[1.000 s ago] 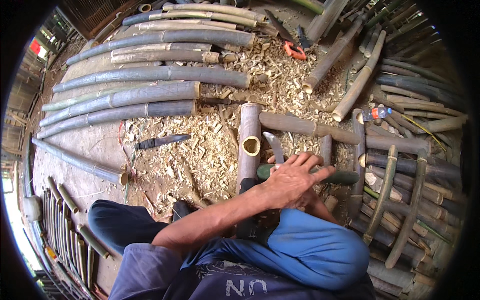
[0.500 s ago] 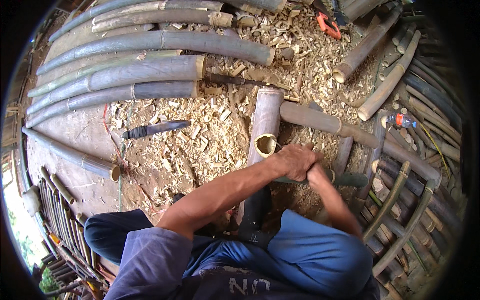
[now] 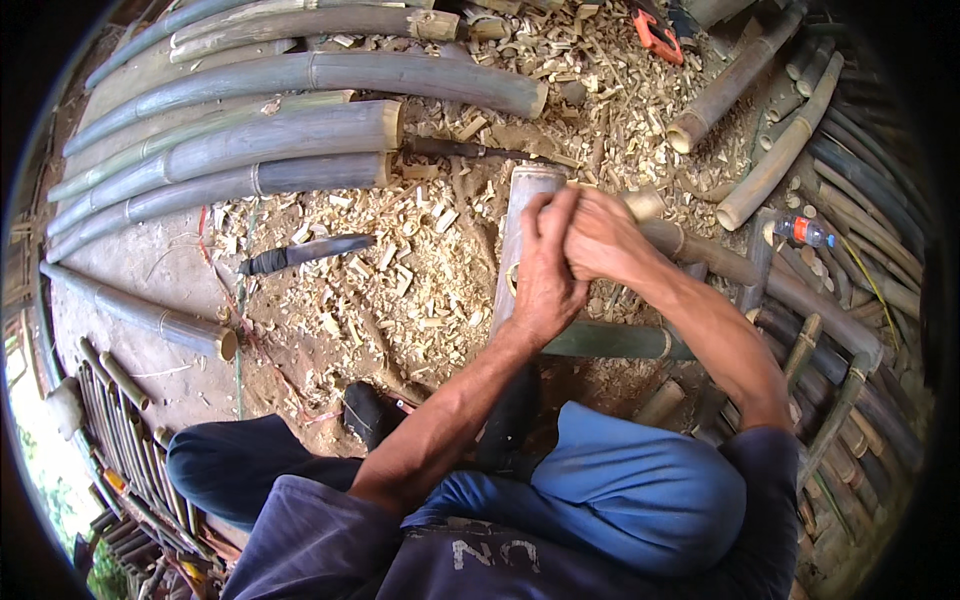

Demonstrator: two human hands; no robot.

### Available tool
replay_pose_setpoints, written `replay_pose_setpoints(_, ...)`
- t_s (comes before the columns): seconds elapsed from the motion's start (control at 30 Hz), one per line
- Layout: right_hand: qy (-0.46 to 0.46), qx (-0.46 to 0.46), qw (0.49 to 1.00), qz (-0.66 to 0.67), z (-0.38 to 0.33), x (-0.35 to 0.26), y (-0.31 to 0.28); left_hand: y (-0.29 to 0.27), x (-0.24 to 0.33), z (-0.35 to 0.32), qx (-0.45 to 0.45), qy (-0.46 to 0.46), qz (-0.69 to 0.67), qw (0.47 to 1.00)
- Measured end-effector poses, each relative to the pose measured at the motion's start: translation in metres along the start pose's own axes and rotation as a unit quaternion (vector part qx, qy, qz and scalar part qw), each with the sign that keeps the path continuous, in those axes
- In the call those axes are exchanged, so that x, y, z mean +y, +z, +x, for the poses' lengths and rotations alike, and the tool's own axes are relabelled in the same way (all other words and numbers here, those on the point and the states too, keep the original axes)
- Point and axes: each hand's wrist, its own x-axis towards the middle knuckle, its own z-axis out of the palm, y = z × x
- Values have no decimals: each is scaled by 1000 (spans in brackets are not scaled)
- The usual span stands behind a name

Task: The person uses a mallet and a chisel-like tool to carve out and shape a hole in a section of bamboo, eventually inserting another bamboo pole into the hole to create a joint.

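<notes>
My left hand (image 3: pixel 545 265) and my right hand (image 3: pixel 605 238) are pressed together over a short thick bamboo tube (image 3: pixel 513 220), fingers closed. Whatever they grip is hidden between them. Just past my right knuckles a pale, rounded wooden end (image 3: pixel 642 205) shows; I cannot tell whether it is held. The tube's side hole is mostly covered by my left hand. Right of my hands lies a bamboo pole (image 3: pixel 700 250), its near end hidden. A green bamboo crosspiece (image 3: pixel 610 340) runs below my wrists.
Several bamboo poles (image 3: pixel 300 75) lie at the far left. A dark-handled knife (image 3: pixel 310 252) rests among wood chips (image 3: pixel 430 225). An orange-handled tool (image 3: pixel 657 38) lies far right of centre, and a plastic bottle (image 3: pixel 805 232) farther right. More bamboo (image 3: pixel 870 240) crowds the right side.
Both hands have moved up and away from me, from right of the tube's side hole to near its far end. The pale wooden end now shows beside my right hand.
</notes>
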Motion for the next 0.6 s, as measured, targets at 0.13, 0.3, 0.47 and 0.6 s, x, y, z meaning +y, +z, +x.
replay_pose_setpoints(0.13,-61,-24,985,-161,16,-14,-6,3,-9,-16,47,-44,55,996)
replay_pose_setpoints(0.3,-34,-29,984,171,-64,0,10,36,14,-44,-77,-81,101,989)
replay_pose_setpoints(0.47,152,-109,922,340,-107,-39,24,26,30,-49,-279,-101,159,942)
replay_pose_setpoints(0.6,248,-161,835,463,-113,-78,58,13,17,-47,-389,-96,183,898)
